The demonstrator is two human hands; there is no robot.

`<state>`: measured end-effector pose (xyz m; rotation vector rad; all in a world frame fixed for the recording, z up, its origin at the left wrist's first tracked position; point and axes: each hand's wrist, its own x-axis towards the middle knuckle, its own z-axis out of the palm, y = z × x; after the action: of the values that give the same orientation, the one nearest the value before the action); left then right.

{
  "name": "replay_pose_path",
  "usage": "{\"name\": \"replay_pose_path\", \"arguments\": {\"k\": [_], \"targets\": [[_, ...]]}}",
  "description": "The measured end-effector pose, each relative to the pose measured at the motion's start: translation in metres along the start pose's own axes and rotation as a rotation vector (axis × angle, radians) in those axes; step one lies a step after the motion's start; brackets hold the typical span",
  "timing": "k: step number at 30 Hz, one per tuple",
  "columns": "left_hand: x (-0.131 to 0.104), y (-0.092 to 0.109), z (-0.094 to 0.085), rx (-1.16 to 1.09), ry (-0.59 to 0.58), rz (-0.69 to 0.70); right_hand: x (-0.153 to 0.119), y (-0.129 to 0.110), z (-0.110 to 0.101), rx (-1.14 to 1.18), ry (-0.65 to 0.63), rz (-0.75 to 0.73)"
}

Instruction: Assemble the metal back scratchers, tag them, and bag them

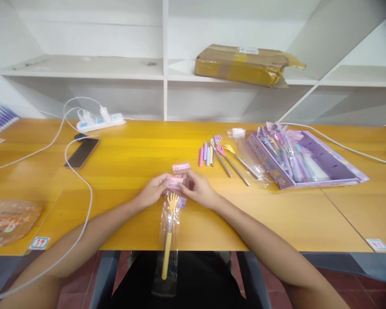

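Note:
Between my two hands is a pink header card (175, 182) at the top of a clear plastic bag (163, 223). Inside the bag lies a yellow back scratcher (168, 249) with a metal shaft, its lower end hanging past the table edge. My left hand (155, 189) pinches the card's left side. My right hand (197, 188) is closed at the card's right side, fingers curled over its top. A second pink card (181, 167) lies just beyond the fingers, and a small purple piece (182, 202) shows below them.
To the right lie loose back scratchers (233, 165), several coloured handle sleeves (206, 155) and clear bags. A purple display box (312, 182) holds packaged ones. At left are a phone (82, 153), a power strip (101, 123), a white cable and an orange package (13, 221).

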<state>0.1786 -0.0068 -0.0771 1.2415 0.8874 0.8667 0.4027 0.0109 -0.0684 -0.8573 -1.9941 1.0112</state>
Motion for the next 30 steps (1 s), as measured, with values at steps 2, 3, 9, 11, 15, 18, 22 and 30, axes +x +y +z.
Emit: {"name": "replay_pose_path", "arguments": {"k": [2,3,9,11,15,18,22,30], "targets": [[-0.001,0.003,-0.001,-0.022,0.001,-0.035,0.000,0.001,0.001,0.046,0.014,-0.002],[-0.002,0.006,-0.002,-0.004,-0.019,-0.058,0.000,0.002,0.002,0.063,0.043,-0.008],[-0.002,0.014,-0.004,0.080,-0.080,-0.068,0.003,-0.006,-0.007,0.207,0.043,0.087],[0.000,0.014,-0.004,-0.034,0.076,0.022,0.005,-0.017,-0.014,0.295,-0.259,0.175],[0.003,0.017,-0.005,-0.232,0.322,0.153,0.006,-0.039,-0.020,0.177,-0.505,0.177],[0.003,0.020,-0.006,-0.294,0.288,0.195,0.003,-0.047,-0.026,-0.012,-0.361,0.167],[0.003,0.019,-0.007,-0.280,0.112,0.208,-0.005,-0.049,-0.074,-0.254,-0.025,0.176],[0.008,0.010,-0.010,-0.202,0.101,0.163,-0.037,-0.011,-0.277,-1.136,0.965,0.410]]}}
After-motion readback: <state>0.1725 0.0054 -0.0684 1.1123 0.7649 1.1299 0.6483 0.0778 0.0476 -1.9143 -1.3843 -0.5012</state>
